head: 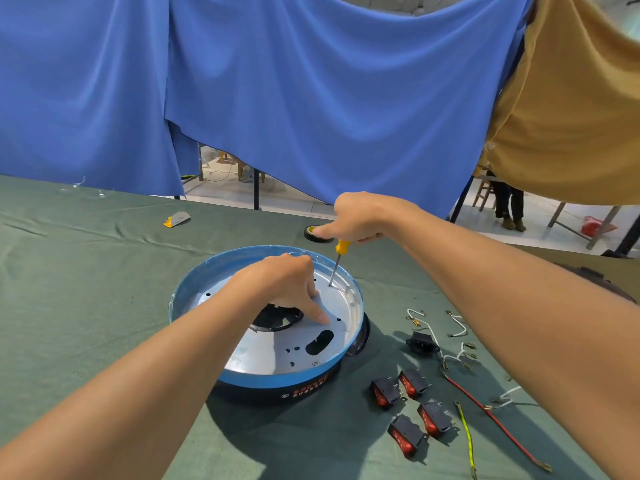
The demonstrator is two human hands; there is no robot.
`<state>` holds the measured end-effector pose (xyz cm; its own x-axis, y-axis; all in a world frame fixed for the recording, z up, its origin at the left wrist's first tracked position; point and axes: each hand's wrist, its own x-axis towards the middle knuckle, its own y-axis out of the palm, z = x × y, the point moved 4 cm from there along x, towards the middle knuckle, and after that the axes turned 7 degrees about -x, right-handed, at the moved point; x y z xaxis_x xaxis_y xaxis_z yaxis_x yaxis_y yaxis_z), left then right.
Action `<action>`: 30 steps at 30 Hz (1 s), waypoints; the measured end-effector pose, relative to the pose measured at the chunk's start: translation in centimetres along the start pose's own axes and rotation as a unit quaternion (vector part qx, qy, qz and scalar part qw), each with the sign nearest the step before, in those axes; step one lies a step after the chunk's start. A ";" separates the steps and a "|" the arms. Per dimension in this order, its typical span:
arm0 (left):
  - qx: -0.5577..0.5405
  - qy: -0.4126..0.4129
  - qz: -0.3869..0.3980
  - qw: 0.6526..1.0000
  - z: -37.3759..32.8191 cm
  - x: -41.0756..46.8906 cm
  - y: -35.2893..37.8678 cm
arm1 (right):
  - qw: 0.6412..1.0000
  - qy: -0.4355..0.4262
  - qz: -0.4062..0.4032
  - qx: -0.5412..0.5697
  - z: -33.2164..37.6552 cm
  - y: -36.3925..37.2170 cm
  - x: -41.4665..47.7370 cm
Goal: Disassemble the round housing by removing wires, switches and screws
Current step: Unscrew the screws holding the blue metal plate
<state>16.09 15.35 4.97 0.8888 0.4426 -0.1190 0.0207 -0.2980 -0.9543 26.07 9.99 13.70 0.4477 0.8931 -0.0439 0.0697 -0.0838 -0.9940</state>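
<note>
The round housing [221, 374] with a blue rim and a silver inner plate sits on the green table. My right hand [360, 216] grips a yellow-handled screwdriver [337, 261], whose tip stands on a screw at the plate's far side. My left hand [284, 282] rests inside the housing, its index finger pressing on the silver plate. Several black-and-red rocker switches [410, 410] lie on the cloth to the right. Beside them lie a black power socket [420, 344] and loose white, red and yellow wires [485, 414].
A roll of black tape [313, 234] lies behind the housing, partly hidden by my right hand. A small yellow-and-grey object [177, 219] lies at the far left. Blue and tan cloths hang behind the table; a person's legs stand at the far right.
</note>
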 end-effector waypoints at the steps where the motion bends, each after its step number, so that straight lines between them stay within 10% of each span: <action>1: -0.001 0.000 -0.001 1.000 0.0 0.0 0.0 | 1.000 0.004 0.006 -0.022 0.0 -0.1 -0.1; 30: 0.009 -0.002 0.005 1.000 0.0 -0.5 0.1 | 0.997 -0.044 0.034 -0.050 1.6 -0.6 -0.3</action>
<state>15.64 15.06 4.91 0.8874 0.4426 -0.1287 0.0044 -0.2873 -0.9578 24.46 10.45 14.16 0.3752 0.9187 -0.1231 0.1333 -0.1849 -0.9737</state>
